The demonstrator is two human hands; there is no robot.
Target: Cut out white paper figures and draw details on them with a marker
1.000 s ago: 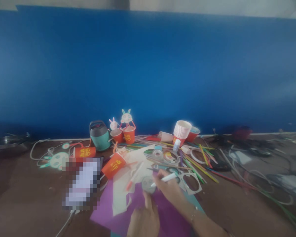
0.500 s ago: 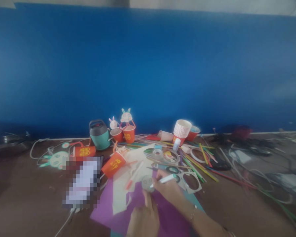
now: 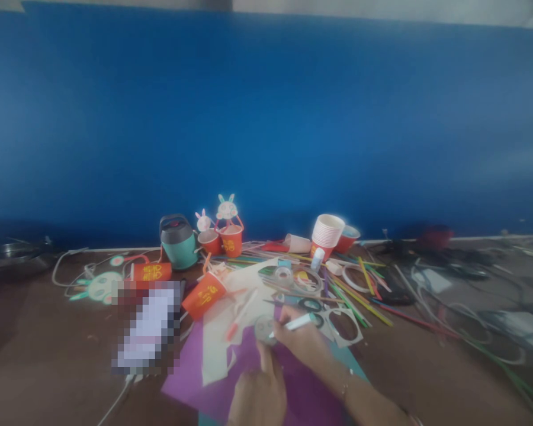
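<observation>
A small round pale paper disc (image 3: 263, 325) lies on purple paper (image 3: 190, 378), with faint drawn marks on it. My left hand (image 3: 260, 390) reaches up from the bottom edge, its index finger stretched out and touching the disc's lower rim. Its other fingers look curled and are partly hidden. Pinched in my right hand (image 3: 299, 343) is a white marker with a teal end (image 3: 299, 321), its tip at the disc's right edge. Beyond the right hand lie scissors (image 3: 311, 305). A white sheet with a round hole (image 3: 344, 326) sits to their right.
A phone (image 3: 148, 325) and a tipped red paper cup (image 3: 204, 296) lie on the left. Behind stand a teal jug (image 3: 178, 242), rabbit-topped cups (image 3: 231, 238) and stacked cups (image 3: 327, 234). Coloured sticks (image 3: 364, 302) and a tape roll (image 3: 283, 276) spread across the middle.
The marker's tip has shifted very slightly left and down along the disc's edge. My left hand stays in place, and the view has tilted a touch.
</observation>
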